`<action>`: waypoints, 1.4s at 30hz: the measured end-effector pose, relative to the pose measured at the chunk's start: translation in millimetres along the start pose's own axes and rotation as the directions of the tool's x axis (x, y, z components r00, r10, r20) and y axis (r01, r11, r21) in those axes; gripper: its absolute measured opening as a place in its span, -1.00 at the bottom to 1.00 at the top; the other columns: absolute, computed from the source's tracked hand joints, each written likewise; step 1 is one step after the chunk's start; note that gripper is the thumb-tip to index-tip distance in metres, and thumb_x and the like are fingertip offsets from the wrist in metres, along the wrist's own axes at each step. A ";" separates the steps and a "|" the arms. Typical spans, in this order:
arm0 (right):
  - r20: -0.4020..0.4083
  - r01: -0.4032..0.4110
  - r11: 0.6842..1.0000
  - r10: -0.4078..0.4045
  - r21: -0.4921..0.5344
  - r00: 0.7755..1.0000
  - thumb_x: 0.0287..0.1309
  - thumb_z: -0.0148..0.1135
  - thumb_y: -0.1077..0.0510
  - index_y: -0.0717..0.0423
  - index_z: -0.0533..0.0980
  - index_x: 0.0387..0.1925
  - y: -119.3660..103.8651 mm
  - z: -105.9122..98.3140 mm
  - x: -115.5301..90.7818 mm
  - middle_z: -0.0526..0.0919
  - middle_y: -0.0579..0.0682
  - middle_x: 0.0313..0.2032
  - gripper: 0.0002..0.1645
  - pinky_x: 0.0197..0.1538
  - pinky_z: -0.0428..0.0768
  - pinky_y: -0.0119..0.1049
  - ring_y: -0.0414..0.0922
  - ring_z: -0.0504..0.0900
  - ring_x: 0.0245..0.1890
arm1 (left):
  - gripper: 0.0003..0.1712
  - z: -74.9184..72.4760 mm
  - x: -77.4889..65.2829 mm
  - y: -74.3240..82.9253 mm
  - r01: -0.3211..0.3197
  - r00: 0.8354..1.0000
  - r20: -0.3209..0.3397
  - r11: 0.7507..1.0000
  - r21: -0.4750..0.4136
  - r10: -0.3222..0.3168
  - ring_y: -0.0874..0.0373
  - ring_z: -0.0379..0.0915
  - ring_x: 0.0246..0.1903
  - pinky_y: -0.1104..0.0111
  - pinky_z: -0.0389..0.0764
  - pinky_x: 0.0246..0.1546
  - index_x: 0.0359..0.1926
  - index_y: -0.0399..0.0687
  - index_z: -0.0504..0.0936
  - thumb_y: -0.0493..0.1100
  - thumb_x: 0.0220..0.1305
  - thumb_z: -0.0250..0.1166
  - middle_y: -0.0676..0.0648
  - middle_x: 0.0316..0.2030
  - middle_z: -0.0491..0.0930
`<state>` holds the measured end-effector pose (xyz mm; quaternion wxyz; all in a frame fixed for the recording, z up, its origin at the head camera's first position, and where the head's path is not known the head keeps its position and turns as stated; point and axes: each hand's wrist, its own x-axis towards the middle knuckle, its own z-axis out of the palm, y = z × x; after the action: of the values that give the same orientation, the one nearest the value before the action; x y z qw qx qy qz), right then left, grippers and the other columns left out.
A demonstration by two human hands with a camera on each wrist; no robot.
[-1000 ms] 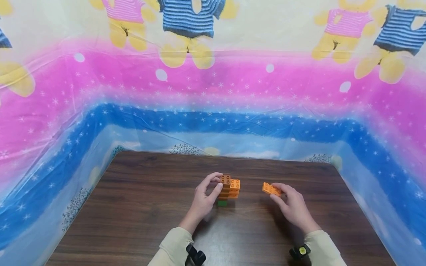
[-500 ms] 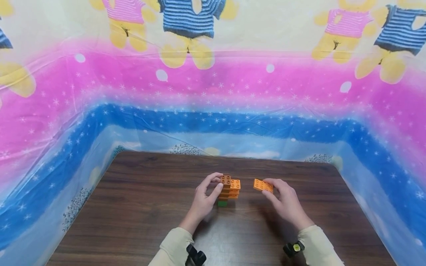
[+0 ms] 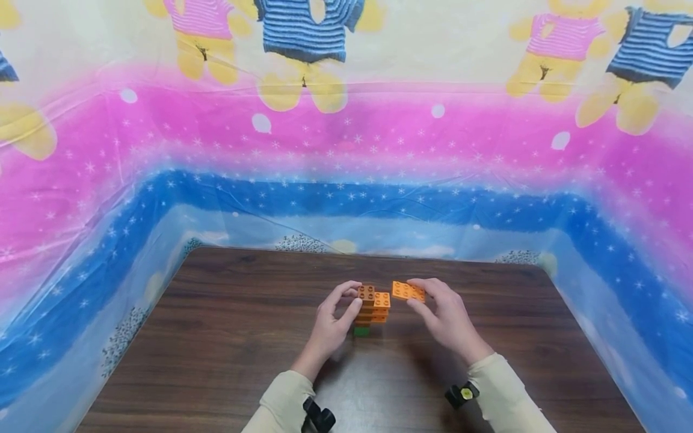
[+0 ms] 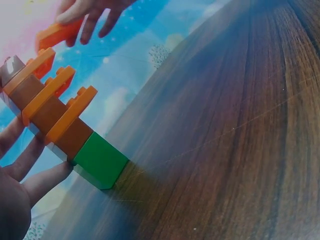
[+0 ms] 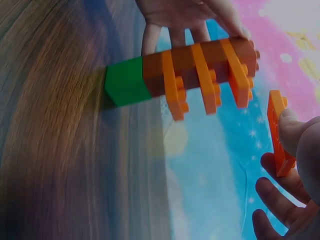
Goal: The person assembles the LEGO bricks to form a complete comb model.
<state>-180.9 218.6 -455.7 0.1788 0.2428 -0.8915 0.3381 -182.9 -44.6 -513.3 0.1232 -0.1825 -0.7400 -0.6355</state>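
Observation:
A tower of toy building bricks stands upright on the table, with a green brick [image 4: 100, 161] at its foot. Above that, brown bricks [image 5: 153, 74] alternate with orange plates [image 5: 204, 79] that jut out to the right, and a studded brown brick [image 3: 366, 293] tops it. My left hand [image 3: 331, 319] holds the tower's left side, thumb near the top and fingers spread along its back. Between thumb and fingers, my right hand [image 3: 450, 314] pinches a loose orange plate [image 3: 407, 291], studs up. This plate hangs in the air just right of the tower's top, apart from it.
The dark wooden table [image 3: 227, 349] spreads around the tower. A printed cloth [image 3: 346, 204] in blue, pink and cream rises along its back and sides. Black wrist cameras [image 3: 319, 416] sit on both cuffs.
My right hand has moved left and a little farther back, bringing the loose orange plate close to the tower's top. My left hand and the tower have stayed in place.

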 end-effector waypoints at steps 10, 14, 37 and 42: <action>0.027 0.043 0.998 -0.044 0.038 0.999 0.36 0.42 0.12 0.01 0.59 0.27 -22.1 11.4 15.5 0.69 -0.06 0.10 -0.53 0.11 0.67 0.06 -0.08 0.64 0.12 | -0.61 0.2 -0.3 -0.6 -0.003 1.000 -0.006 1.000 0.007 0.003 0.05 0.62 0.10 -0.06 0.55 0.15 0.33 0.19 0.57 -0.11 0.56 0.25 0.00 0.03 0.66; 0.062 0.050 0.998 -0.053 0.048 0.997 0.38 0.41 0.08 0.01 0.59 0.27 -28.9 16.0 20.0 0.68 -0.08 0.11 -0.53 0.14 0.66 0.03 -0.09 0.62 0.14 | -0.59 0.0 -0.1 -1.0 -0.002 1.000 0.001 1.000 0.002 0.002 0.04 0.62 0.10 -0.08 0.53 0.17 0.35 0.02 0.55 -0.11 0.56 0.24 0.00 0.04 0.67; 0.138 0.081 0.997 -0.082 0.017 0.987 0.40 0.39 0.03 0.00 0.63 0.25 -36.9 22.2 31.7 0.67 -0.15 0.01 -0.56 0.05 0.67 -0.11 -0.18 0.58 0.03 | -0.56 -1.5 -0.5 -1.5 0.017 1.000 0.016 1.000 -0.014 -0.016 0.01 0.62 0.14 -0.11 0.54 0.18 0.38 0.27 0.53 -0.10 0.57 0.24 -0.04 0.08 0.63; 0.151 0.110 0.994 -0.111 0.016 0.982 0.38 0.41 0.08 0.02 0.64 0.24 -37.7 20.2 33.9 0.68 -0.12 -0.02 -0.56 -0.01 0.65 -0.11 -0.16 0.58 0.00 | -0.57 -1.6 -0.4 -3.5 0.013 1.000 0.014 1.000 -0.009 -0.013 0.01 0.62 0.15 -0.09 0.56 0.17 0.38 0.25 0.54 -0.11 0.56 0.24 -0.03 0.09 0.64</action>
<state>-190.8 169.5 -434.1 0.1279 0.3175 -0.8864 0.3115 -184.1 -46.7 -516.3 0.1130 -0.1830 -0.7391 -0.6384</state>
